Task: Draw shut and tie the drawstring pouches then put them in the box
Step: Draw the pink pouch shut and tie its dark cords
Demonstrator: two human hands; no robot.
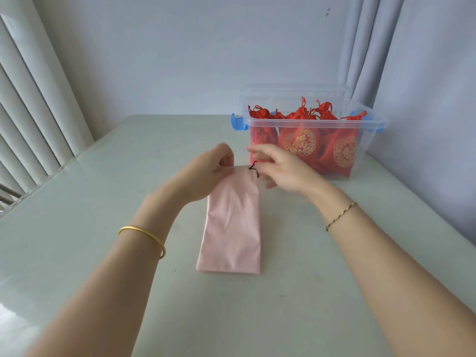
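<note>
Here, a long, flat pink pouch (231, 228) of smooth, faintly creased fabric lies lengthwise on the table (103, 202), its closed bottom edge nearest the person and its mouth at the far end. At that mouth a thin dark drawstring (253, 167) sticks out in a small loop on the right corner. The left hand (206, 173) pinches the pouch's top left corner with curled fingers. The right hand (283, 168), slightly blurred, has thumb and forefinger closed on the cord while its other fingers spread loosely. A smooth gold bangle (144, 234) circles the left wrist and a fine twisted bracelet (341, 215) the right. Just beyond the right hand stands a clear plastic box (371, 124) with blue latches (238, 123), packed with plump red satin pouches (298, 140) bearing round gold emblems, their necks gathered. The tabletop is pale green and glossy.
</note>
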